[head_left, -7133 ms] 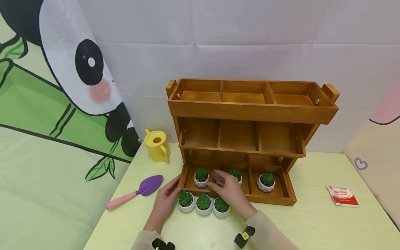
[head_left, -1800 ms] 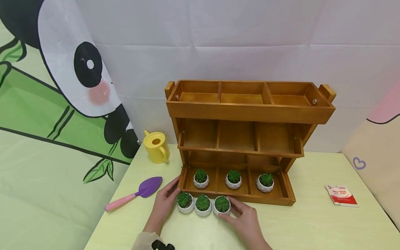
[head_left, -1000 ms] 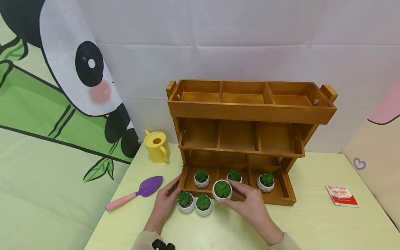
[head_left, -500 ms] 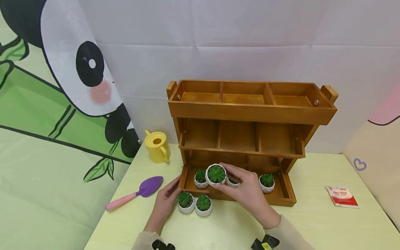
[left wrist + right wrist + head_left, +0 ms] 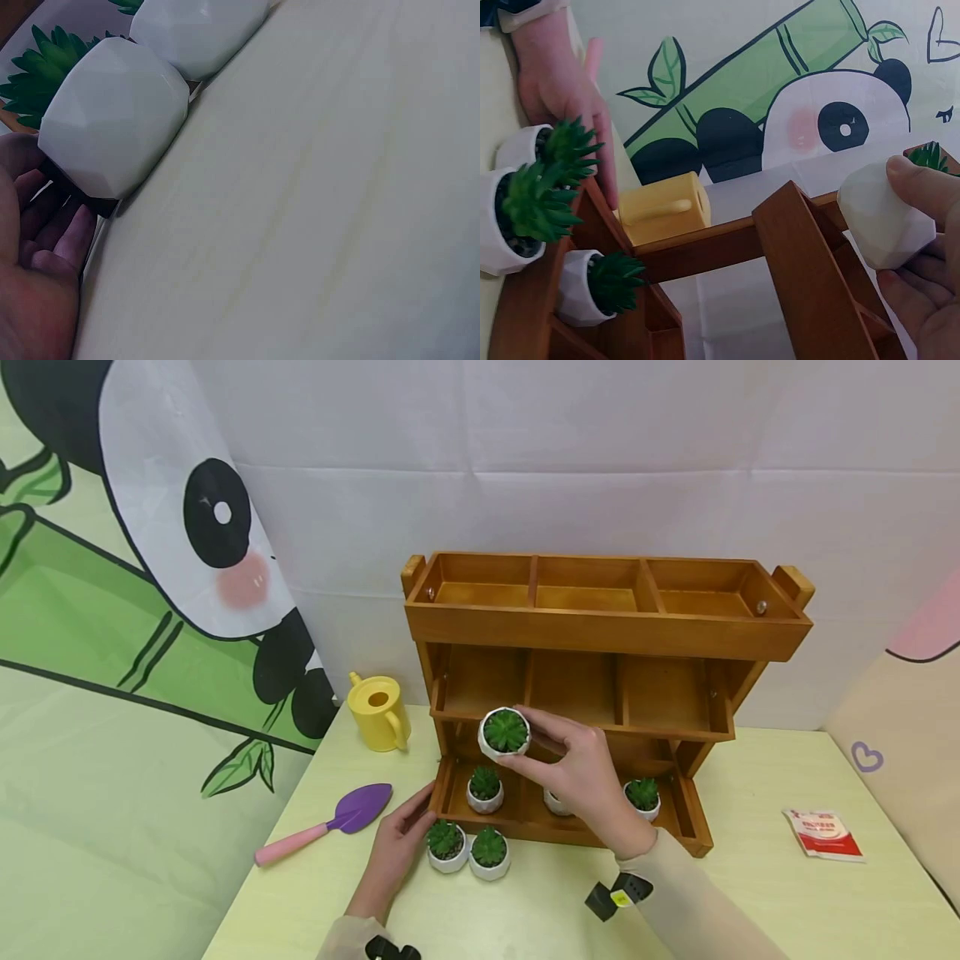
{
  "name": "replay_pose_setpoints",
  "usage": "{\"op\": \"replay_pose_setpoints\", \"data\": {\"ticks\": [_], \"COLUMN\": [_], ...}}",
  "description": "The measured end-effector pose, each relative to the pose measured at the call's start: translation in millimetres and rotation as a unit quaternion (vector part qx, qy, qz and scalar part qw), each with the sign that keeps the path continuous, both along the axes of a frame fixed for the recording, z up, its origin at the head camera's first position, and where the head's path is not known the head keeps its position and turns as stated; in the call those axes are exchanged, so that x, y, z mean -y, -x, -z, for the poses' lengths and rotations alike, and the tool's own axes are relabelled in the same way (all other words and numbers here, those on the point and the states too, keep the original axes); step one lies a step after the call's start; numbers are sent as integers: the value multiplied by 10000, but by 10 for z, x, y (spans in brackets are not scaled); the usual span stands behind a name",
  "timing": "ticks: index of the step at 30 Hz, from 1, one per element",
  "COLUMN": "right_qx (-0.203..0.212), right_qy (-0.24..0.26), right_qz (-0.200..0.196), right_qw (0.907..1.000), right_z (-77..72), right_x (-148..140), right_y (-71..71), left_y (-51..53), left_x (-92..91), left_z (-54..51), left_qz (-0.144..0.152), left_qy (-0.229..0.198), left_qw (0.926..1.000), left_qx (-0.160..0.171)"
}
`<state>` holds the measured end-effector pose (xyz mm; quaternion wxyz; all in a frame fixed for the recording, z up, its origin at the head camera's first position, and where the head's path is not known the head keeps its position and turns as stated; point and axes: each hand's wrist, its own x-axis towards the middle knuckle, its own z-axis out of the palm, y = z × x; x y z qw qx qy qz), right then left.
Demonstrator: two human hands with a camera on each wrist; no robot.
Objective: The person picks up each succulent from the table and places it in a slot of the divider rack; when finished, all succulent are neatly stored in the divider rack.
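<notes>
My right hand [image 5: 581, 768] pinches a small potted succulent [image 5: 504, 732] by its white faceted pot, fingers on one side and thumb on the other. It is raised in front of the left part of the middle tier of a brown wooden shelf [image 5: 607, 633]. My left hand [image 5: 397, 843] rests against the left front corner of the bottom tier, fingers extended. Beside it on the table stand two more succulents, a left one [image 5: 447, 846] and a right one [image 5: 489, 853]. In the bottom tier sit three succulents, one per compartment; my right hand partly hides the middle one [image 5: 557, 803].
A yellow watering can [image 5: 378, 713] stands left of the shelf. In front of it lies a purple trowel [image 5: 358, 808] with a pink handle. On the table's right side is a red and white packet [image 5: 823, 835]. A printed cloth [image 5: 600, 460] hangs behind the table.
My right hand has taken the rightmost succulent from the row on the table and lifted it up and slightly left, to the middle tier's height. My left hand has stayed in place.
</notes>
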<state>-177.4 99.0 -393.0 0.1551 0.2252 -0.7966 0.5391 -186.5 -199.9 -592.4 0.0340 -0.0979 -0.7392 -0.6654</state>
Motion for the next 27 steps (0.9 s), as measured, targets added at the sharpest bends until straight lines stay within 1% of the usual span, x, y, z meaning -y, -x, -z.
{"op": "replay_pose_setpoints", "data": {"ticks": [4,8,17,22,27], "right_qx": [6,26,133,178,168], "right_qy": [99,165,152,-30,-347], "right_qz": [-43,-58,-58,66,212], "right_qw": [9999,9998,9998,9998,9990], "right_z": [-89,-148,-192,-196,-219], "right_x": [24,46,119,182,241], "right_y": [107,207,424,548,621], "left_y": [0,5,0,0,3], "left_x": [2,5,9,7,8], "left_z": [4,16,7,10,6], "left_qz": [-3,35,25,-18,0], "left_qy": [-23,-27,-63,-26,-11], "left_qw": [10000,10000,10000,10000,10000], "left_qx": [-17,-46,-9,24,22]}}
